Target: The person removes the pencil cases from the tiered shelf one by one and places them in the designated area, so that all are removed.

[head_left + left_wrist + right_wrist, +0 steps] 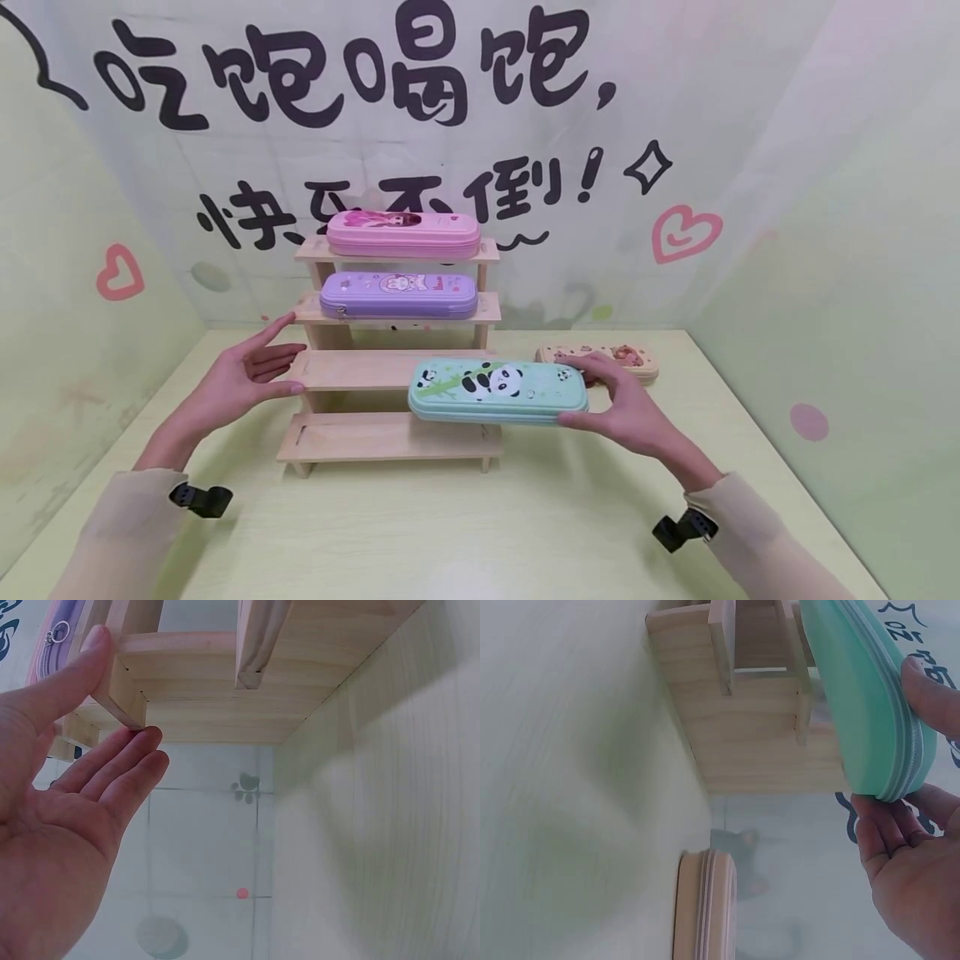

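My right hand grips the right end of a mint-green panda pencil case, thumb on one side and fingers on the other; the case hovers level in front of the third step of a wooden stepped rack. My left hand is open, fingers straight, touching the left end of that same step. A pink pencil case lies on the top step and a purple one on the second.
A beige pencil case lies on the pale green table behind my right hand; its edge shows in the right wrist view. The rack's bottom step is bare. Printed walls close in the back and both sides.
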`<act>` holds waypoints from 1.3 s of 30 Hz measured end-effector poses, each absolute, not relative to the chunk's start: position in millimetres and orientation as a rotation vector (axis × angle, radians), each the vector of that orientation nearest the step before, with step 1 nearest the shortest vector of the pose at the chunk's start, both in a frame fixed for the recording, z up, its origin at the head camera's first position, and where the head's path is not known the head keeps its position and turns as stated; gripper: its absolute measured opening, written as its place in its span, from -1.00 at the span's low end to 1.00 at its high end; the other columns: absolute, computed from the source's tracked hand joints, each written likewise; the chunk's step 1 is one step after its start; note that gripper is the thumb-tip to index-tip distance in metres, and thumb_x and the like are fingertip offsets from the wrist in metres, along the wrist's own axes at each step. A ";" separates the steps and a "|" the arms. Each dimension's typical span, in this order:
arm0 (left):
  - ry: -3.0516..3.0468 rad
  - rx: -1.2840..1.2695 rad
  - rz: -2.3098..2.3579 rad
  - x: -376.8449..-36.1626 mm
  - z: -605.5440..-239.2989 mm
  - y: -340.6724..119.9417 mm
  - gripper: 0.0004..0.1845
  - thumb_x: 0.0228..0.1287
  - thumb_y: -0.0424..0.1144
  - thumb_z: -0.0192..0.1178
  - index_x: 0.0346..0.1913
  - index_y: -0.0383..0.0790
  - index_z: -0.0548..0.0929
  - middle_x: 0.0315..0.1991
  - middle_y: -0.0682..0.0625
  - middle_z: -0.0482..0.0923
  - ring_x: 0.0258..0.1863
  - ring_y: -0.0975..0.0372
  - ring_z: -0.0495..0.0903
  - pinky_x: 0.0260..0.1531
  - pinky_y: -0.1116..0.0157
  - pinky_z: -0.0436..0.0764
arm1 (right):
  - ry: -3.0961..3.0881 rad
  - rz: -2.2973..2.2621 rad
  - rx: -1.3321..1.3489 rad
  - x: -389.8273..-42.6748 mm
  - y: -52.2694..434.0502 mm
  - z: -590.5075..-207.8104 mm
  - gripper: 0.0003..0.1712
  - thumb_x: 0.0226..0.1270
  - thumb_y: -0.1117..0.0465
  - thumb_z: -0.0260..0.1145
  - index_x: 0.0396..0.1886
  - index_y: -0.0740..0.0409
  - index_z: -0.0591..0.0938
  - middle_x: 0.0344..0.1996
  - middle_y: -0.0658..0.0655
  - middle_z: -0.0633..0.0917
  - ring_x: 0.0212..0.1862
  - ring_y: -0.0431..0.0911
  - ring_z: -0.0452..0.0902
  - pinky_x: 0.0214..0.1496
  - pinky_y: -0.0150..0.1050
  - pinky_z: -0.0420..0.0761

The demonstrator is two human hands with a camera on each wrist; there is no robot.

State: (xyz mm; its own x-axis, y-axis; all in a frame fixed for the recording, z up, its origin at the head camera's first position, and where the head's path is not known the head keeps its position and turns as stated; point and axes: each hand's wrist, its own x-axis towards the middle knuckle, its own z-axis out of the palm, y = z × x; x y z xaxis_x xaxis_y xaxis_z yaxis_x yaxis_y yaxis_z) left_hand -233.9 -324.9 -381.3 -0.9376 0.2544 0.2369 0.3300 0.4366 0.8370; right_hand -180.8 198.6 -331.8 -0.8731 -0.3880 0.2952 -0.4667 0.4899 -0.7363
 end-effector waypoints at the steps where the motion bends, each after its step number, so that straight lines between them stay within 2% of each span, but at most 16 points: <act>1: -2.599 -0.528 -1.534 -233.5 -381.4 -325.1 0.04 -0.04 -0.23 0.49 0.47 0.28 0.10 0.21 -0.24 0.43 0.17 -0.01 0.45 -0.01 0.29 0.56 | -2.625 1.346 0.771 -180.3 201.7 -331.9 -0.23 -0.06 0.23 0.58 0.22 0.14 0.51 -0.01 0.09 0.53 -0.10 0.01 0.44 -0.05 -0.16 0.49; 7: -2.598 -0.526 -1.517 -232.0 -381.7 -326.8 0.04 -0.03 -0.24 0.48 0.47 0.26 0.10 0.21 -0.24 0.43 0.17 -0.01 0.46 -0.03 0.36 0.57 | -2.587 1.371 0.811 -178.5 221.3 -334.5 -0.26 -0.05 0.27 0.57 0.20 0.18 0.51 -0.02 0.11 0.53 -0.11 -0.01 0.43 -0.09 -0.27 0.51; 9: -2.594 -0.527 -1.523 -232.0 -381.9 -327.2 0.04 -0.03 -0.24 0.48 0.47 0.25 0.10 0.21 -0.24 0.43 0.17 -0.01 0.46 -0.03 0.37 0.57 | -2.579 1.380 0.802 -179.0 229.4 -337.3 -0.25 -0.06 0.30 0.57 0.21 0.20 0.50 -0.04 0.12 0.55 -0.10 -0.04 0.42 -0.06 -0.30 0.49; 10: -2.593 -0.534 -1.524 -232.1 -381.9 -327.3 0.04 -0.03 -0.25 0.48 0.47 0.25 0.10 0.21 -0.25 0.43 0.17 -0.01 0.46 -0.03 0.36 0.58 | -2.574 1.379 0.798 -180.1 234.6 -340.2 -0.24 -0.06 0.31 0.57 0.21 0.21 0.49 -0.04 0.12 0.55 -0.03 -0.05 0.40 0.00 -0.34 0.46; 16: -2.591 -0.561 -1.528 -234.1 -382.6 -328.0 0.04 -0.02 -0.27 0.47 0.48 0.25 0.09 0.22 -0.28 0.41 0.17 0.04 0.47 -0.01 0.28 0.57 | -2.540 1.368 0.820 -188.4 271.5 -361.6 -0.20 -0.05 0.35 0.55 0.26 0.11 0.47 0.12 0.08 0.47 -0.02 -0.08 0.37 -0.05 -0.49 0.45; 17: -2.592 -0.558 -1.531 -234.5 -382.8 -328.0 0.04 -0.03 -0.26 0.48 0.47 0.26 0.10 0.22 -0.26 0.42 0.16 0.06 0.47 -0.01 0.28 0.56 | -2.533 1.372 0.837 -188.7 277.2 -363.5 -0.20 -0.05 0.36 0.55 0.27 0.10 0.47 0.12 0.09 0.46 -0.09 -0.07 0.39 -0.11 -0.47 0.47; 22: -2.589 -0.548 -1.552 -235.8 -382.6 -327.8 0.05 -0.05 -0.22 0.49 0.47 0.30 0.10 0.22 -0.21 0.43 0.16 0.09 0.48 -0.01 0.22 0.55 | -2.519 1.437 0.866 -185.5 302.8 -367.4 -0.19 -0.04 0.42 0.52 0.28 0.15 0.44 0.02 0.12 0.49 -0.11 -0.07 0.39 -0.12 -0.42 0.48; 28: -2.590 -0.552 -1.549 -236.3 -382.7 -327.5 0.05 -0.05 -0.22 0.50 0.47 0.30 0.09 0.21 -0.19 0.44 0.16 0.07 0.48 -0.03 0.31 0.57 | -2.520 1.506 0.857 -181.2 330.9 -373.9 -0.20 -0.03 0.52 0.46 0.28 0.26 0.41 0.02 0.18 0.47 -0.10 -0.06 0.41 -0.12 -0.41 0.50; 34: -2.585 -0.561 -1.555 -236.4 -383.0 -327.7 0.05 -0.05 -0.23 0.49 0.47 0.29 0.10 0.21 -0.20 0.44 0.16 0.07 0.48 -0.01 0.20 0.55 | -2.578 1.433 0.789 -182.7 351.3 -384.9 -0.22 0.00 0.46 0.48 0.28 0.21 0.42 0.04 0.14 0.47 -0.13 -0.07 0.45 -0.14 -0.43 0.49; 39: -2.593 -0.544 -1.539 -235.3 -384.1 -326.7 0.05 -0.05 -0.23 0.49 0.47 0.29 0.10 0.20 -0.21 0.44 0.16 0.04 0.48 -0.01 0.25 0.55 | -2.627 1.373 0.752 -186.9 361.9 -395.4 -0.23 0.02 0.40 0.50 0.27 0.18 0.43 0.00 0.14 0.50 -0.16 -0.08 0.45 -0.19 -0.42 0.48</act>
State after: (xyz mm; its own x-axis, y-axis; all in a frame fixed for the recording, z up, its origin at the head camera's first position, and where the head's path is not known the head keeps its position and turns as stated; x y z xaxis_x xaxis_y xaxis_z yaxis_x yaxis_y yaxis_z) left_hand -235.3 -326.7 -384.1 -0.9340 0.2611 0.2439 0.3392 0.4330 0.8352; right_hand -186.9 361.9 -395.4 -0.8757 -0.3844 0.2921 -0.4593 0.4767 -0.7495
